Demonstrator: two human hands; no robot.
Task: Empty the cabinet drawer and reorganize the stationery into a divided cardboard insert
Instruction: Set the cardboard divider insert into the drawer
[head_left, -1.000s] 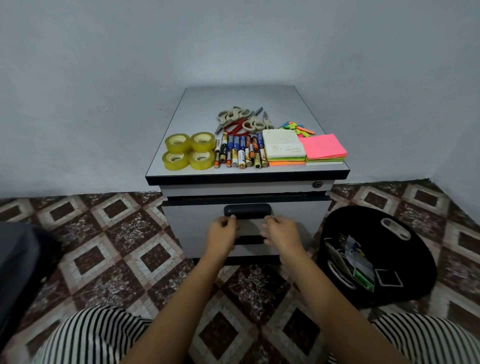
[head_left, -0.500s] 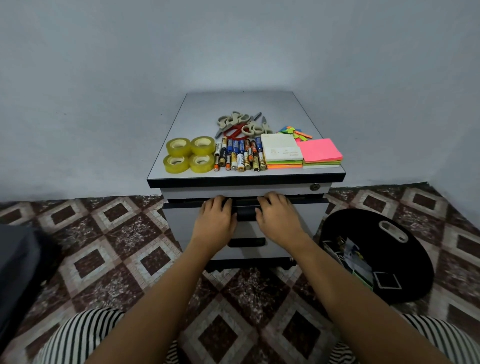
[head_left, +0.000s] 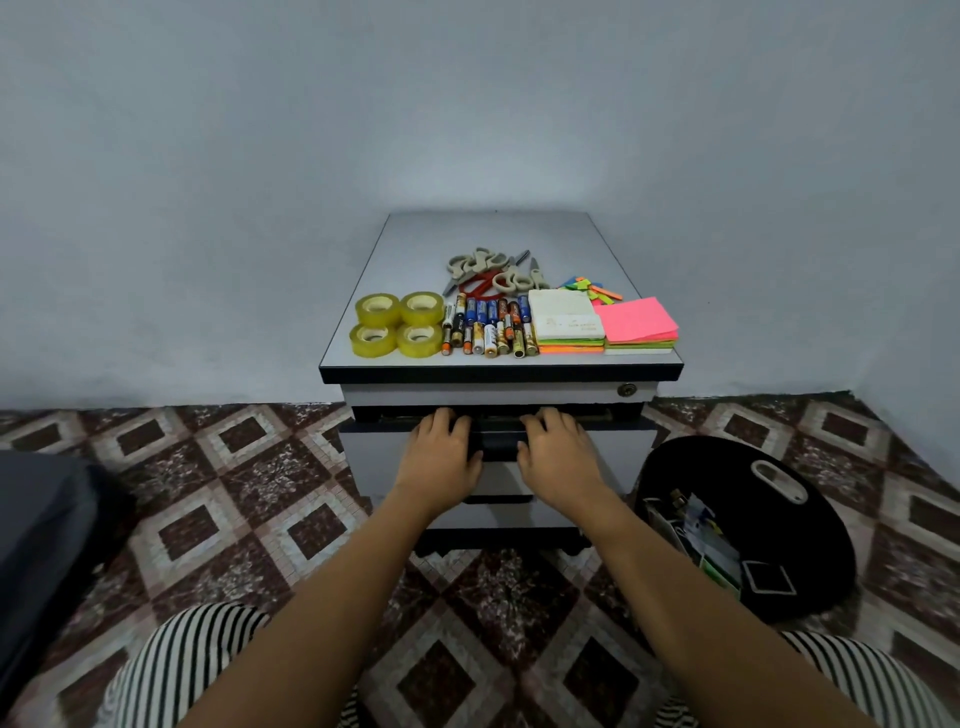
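Your left hand (head_left: 439, 457) and right hand (head_left: 558, 457) have left the lower handle and now hook their fingers over the front of the top drawer (head_left: 615, 447), barely ajar and ready to pull, while the stationery (head_left: 488, 327) lies sorted on the cabinet top (head_left: 493, 234).

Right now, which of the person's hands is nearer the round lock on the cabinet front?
Right. The right hand lies on the drawer front, below and left of the lock; the left hand lies on the same drawer front farther left, across the black handle.
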